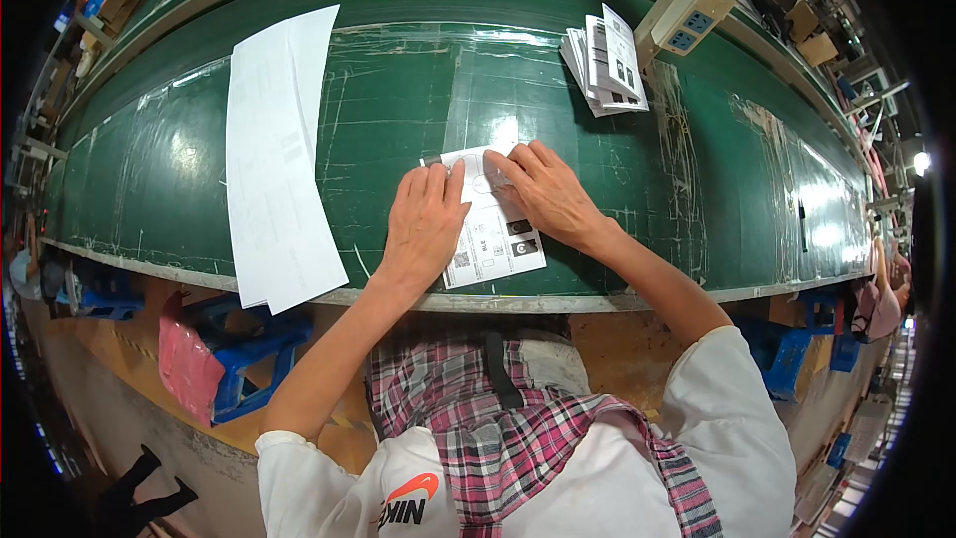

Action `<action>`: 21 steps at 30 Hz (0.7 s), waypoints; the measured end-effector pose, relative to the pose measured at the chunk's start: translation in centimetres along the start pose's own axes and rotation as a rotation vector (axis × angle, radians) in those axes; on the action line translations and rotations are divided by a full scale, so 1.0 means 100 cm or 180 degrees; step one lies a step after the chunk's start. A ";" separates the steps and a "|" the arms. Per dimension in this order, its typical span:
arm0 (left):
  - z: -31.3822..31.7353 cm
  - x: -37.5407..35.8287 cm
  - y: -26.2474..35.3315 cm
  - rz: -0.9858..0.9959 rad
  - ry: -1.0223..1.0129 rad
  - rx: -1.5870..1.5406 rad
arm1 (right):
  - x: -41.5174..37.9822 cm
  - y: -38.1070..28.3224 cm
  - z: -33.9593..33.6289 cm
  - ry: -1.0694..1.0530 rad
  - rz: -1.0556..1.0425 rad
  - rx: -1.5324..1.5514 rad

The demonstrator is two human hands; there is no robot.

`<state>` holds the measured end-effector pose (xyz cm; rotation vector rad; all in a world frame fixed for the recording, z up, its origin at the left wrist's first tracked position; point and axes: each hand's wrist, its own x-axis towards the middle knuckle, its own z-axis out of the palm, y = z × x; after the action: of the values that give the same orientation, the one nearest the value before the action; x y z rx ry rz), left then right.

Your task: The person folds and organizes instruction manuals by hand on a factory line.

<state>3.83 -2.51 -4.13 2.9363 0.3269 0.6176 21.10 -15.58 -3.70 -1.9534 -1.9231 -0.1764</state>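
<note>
A printed paper leaflet (488, 249) lies on the green tabletop right in front of me, with text, a code square and dark pictures on its face. My left hand (426, 219) is closed on its upper left side, fingers curled at the far edge and thumb on the paper. On the upper right side my right hand (551, 197) also grips it, fingers bent over the far edge and thumb toward the middle. Both hands cover part of the sheet. Farther right stands a fanned pile of folded leaflets (607, 70). To the left lies a stack of long white sheets (274, 159).
The green table (388, 90) has clear tape and scuffs on it. A socket box (694, 15) is fixed on a post at the back right. Blue stools (254, 359) stand below the front edge. Other people are partly visible at the far sides.
</note>
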 end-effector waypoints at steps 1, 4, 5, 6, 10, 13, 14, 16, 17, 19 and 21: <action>0.000 -0.001 -0.001 0.0002 -0.0011 -0.0012 | 0.001 0.000 0.001 -0.0007 0.0003 -0.0051; 0.001 -0.002 -0.002 -0.0098 -0.0187 -0.0004 | 0.003 -0.001 0.005 -0.0059 0.0049 -0.0110; 0.001 -0.003 -0.002 -0.0049 -0.0157 0.0045 | 0.003 -0.001 0.006 -0.0098 0.0100 -0.0076; 0.002 -0.003 -0.003 -0.0001 -0.0128 0.0093 | 0.003 -0.001 0.006 -0.0138 0.0151 -0.0042; 0.001 -0.004 -0.004 0.0210 -0.0162 0.0179 | 0.006 -0.004 0.002 -0.0094 0.0108 -0.0091; 0.009 -0.005 -0.007 0.0214 -0.0349 0.0025 | 0.006 -0.005 0.001 -0.0110 0.0114 -0.0127; 0.010 -0.006 -0.008 0.0196 -0.0332 -0.0068 | 0.006 -0.005 0.001 -0.0115 0.0105 -0.0169; 0.011 -0.007 -0.010 0.0157 -0.0298 -0.0254 | 0.007 -0.005 0.001 -0.0117 0.0106 -0.0220; 0.011 -0.007 -0.012 0.0173 -0.0300 -0.0290 | 0.007 -0.006 0.001 -0.0116 0.0113 -0.0231; 0.010 -0.008 -0.017 0.0201 -0.0310 -0.0369 | 0.007 -0.006 0.001 -0.0145 0.0163 -0.0223; 0.008 -0.009 -0.019 0.0169 -0.0322 -0.0424 | 0.006 -0.007 0.000 -0.0192 0.0254 -0.0194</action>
<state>2.99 -0.92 -5.57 2.8431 0.1898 0.4752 20.47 -15.04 -3.35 -2.0937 -1.8939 -0.1572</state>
